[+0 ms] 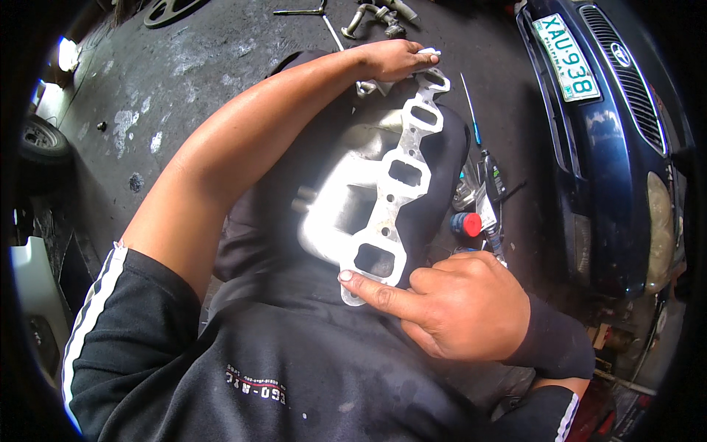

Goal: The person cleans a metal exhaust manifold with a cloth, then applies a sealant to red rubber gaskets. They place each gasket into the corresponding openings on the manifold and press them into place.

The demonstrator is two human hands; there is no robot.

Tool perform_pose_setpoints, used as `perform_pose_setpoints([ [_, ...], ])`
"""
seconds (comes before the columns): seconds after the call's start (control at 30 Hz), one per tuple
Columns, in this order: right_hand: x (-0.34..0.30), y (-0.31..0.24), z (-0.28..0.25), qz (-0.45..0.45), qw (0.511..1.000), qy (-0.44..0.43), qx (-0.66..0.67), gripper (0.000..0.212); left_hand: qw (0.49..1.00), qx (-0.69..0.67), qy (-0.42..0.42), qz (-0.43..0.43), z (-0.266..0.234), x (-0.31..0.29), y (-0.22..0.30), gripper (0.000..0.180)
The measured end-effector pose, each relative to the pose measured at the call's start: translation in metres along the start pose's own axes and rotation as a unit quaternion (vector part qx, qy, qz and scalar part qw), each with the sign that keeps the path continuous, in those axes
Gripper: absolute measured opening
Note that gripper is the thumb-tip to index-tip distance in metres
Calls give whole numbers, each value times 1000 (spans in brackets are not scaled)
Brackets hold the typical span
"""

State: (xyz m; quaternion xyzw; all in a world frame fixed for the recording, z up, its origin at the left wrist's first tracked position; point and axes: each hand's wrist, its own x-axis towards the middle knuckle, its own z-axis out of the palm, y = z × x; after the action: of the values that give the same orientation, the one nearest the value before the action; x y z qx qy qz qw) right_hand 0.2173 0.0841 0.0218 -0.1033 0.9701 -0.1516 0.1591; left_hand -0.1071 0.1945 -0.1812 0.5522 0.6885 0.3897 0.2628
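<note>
A silver cast-metal intake manifold (331,199) lies across my lap, its tube side to the left. Along its right side runs a light grey flange (390,214) with several squarish ports and small bolt holes. My left hand (394,60) reaches to the far end, its fingers closed over the end of the manifold beside a small whitish piece whose kind I cannot tell. At the near end my right hand (464,306) touches the flange's corner with one outstretched finger. Its other fingers are curled, and their tips are hidden.
Right of my lap lie a jar with a red lid (465,224), a dark bottle (490,173) and a thin blue-handled tool (477,134). A dark blue car bumper (600,155) stands at the right. Metal pipe parts (366,20) and a T-shaped wrench (300,12) lie on the floor beyond.
</note>
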Motion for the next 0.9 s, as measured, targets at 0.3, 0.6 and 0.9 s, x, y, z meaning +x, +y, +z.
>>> perform_pose_setpoints([
  [0.3, -25, 7, 5, -3, 993, 29, -113, 65, 1000, 0, 6, 8, -7, -8, 6, 86],
  [0.6, -30, 11, 1, -1, 997, 45, -66, 63, 1000, -3, 5, 1, -5, -7, 6, 86],
  [0.9, -11, 14, 14, -9, 999, 48, -18, 60, 1000, -3, 2, 13, -3, -4, 2, 80],
])
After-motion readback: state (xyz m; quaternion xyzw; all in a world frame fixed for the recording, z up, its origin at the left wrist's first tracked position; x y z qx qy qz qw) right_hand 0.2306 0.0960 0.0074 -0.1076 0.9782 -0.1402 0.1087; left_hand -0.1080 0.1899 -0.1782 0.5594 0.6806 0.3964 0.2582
